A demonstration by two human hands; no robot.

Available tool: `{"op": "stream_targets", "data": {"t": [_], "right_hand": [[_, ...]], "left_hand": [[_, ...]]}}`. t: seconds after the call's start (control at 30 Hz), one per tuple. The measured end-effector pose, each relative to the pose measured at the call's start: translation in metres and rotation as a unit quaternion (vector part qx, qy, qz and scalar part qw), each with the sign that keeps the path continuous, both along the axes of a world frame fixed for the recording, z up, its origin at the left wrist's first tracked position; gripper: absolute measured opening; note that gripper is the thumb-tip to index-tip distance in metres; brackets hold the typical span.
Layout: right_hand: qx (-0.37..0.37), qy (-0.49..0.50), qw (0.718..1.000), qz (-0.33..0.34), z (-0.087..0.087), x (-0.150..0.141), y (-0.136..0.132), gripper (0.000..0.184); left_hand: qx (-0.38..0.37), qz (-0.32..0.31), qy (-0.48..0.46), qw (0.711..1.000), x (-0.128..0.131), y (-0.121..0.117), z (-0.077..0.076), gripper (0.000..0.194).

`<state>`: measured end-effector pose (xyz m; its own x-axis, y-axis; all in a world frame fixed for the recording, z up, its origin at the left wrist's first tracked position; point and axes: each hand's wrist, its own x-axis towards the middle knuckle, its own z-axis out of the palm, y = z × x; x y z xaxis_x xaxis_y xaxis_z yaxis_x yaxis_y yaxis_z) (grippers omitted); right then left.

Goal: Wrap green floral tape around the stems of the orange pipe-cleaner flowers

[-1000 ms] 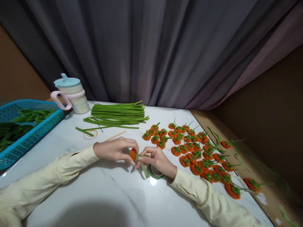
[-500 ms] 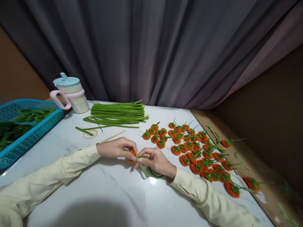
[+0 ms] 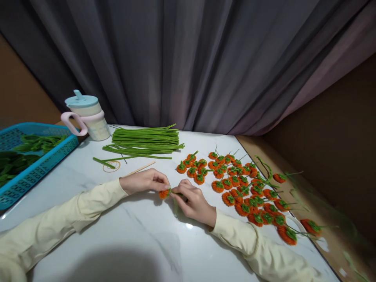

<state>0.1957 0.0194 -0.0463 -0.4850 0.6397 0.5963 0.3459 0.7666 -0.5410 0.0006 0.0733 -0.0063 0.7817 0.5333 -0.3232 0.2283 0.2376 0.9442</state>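
Note:
Between the thumb and fingers of my left hand is a small orange pipe-cleaner persimmon with a green top. My right hand is closed beside it, its fingertips pinching the green stem that sticks out of the top. Below those fingertips hangs a pale green strip, blurred. Whatever else lies inside the right palm is hidden by the fingers. Both hands hover just over the white marbled table.
Several finished orange persimmons with green tops lie at the right. Green pipe cleaners are bundled at the back, near a rubber band and a thin wooden stick. A lidded cup and a blue basket stand left.
My right hand has shifted slightly left and turned, its fingers curling in around the stem. The tape roll seen under it is now hidden. More of the persimmon's orange side shows below my left fingers.

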Motion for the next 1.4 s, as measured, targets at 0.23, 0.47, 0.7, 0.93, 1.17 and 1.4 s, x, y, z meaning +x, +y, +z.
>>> {"op": "stream_targets", "data": {"t": [0.23, 0.47, 0.7, 0.93, 1.17, 1.4], "right_hand": [[0.086, -0.025, 0.996, -0.014, -0.002, 0.0, -0.001, 0.013], [0.085, -0.023, 0.996, -0.008, -0.002, 0.001, 0.0, 0.014], [-0.162, 0.067, 0.984, 0.009, 0.003, 0.001, -0.001, 0.021], [-0.393, 0.124, 0.909, 0.064, 0.006, 0.0, 0.001, 0.023], [-0.316, 0.103, 0.94, 0.073, 0.008, 0.0, -0.001, 0.017], [-0.083, 0.027, 0.996, 0.034, 0.003, 0.001, -0.002, 0.012]], "left_hand": [[-0.208, 0.043, -0.031, 0.977, 0.001, -0.002, -0.009, 0.03], [-0.202, 0.021, -0.039, 0.978, -0.001, 0.001, -0.012, 0.036], [0.073, -0.083, -0.025, 0.994, -0.009, 0.01, -0.002, 0.039], [0.257, -0.124, 0.052, 0.957, -0.006, 0.001, 0.016, 0.022], [0.165, -0.106, 0.044, 0.98, -0.005, 0.002, 0.013, 0.016], [0.043, -0.073, 0.032, 0.996, -0.006, 0.005, 0.006, 0.026]]}}
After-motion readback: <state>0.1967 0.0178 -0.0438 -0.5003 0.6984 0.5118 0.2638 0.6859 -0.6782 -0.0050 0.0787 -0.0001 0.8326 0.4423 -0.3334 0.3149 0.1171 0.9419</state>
